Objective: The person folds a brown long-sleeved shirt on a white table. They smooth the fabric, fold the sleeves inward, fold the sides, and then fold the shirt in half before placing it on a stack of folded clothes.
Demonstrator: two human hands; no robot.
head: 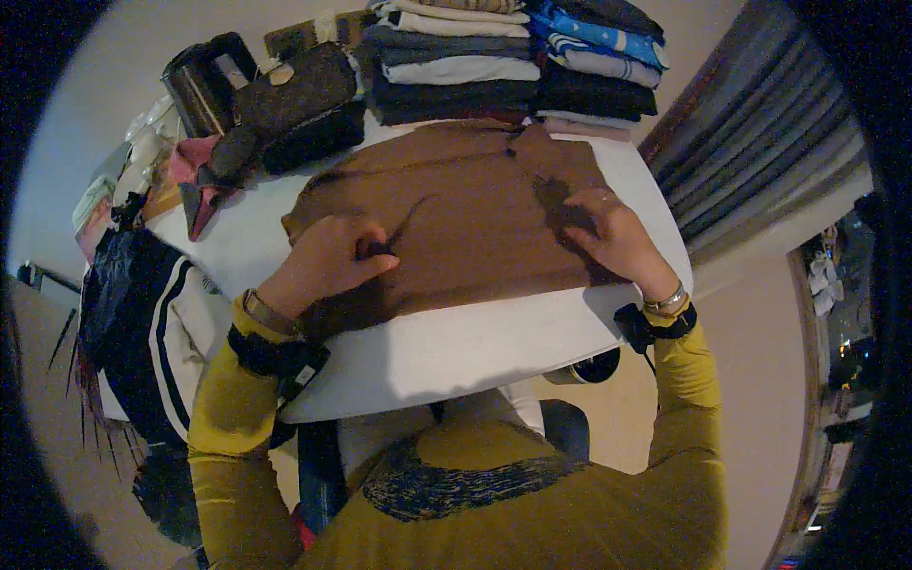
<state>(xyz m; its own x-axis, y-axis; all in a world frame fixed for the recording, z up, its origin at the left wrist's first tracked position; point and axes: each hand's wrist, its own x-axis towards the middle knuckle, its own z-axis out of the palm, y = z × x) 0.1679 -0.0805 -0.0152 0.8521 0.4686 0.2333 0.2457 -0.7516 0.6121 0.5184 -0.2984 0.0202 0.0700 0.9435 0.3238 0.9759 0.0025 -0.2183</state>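
A brown garment (pixel 456 214) lies spread across the white table (pixel 456 356) before me, its outline fairly flat with a few creases. My left hand (pixel 331 260) is over its near left part, fingers curled and thumb pointing inward. A short dark crease or shadow runs up from that thumb. Whether cloth is pinched there is hidden. At the garment's right side is my right hand (pixel 613 228), thumb and forefinger apart, with a dark shadow beside the fingers. Nothing shows between them.
Folded clothes (pixel 459 68) stand in a tall stack at the back, beside a second stack (pixel 598 64). A dark brown bag (pixel 296 92) sits back left. Dark and white clothing (pixel 135 313) hangs over the left edge. A grey curtain (pixel 748 149) hangs at the right.
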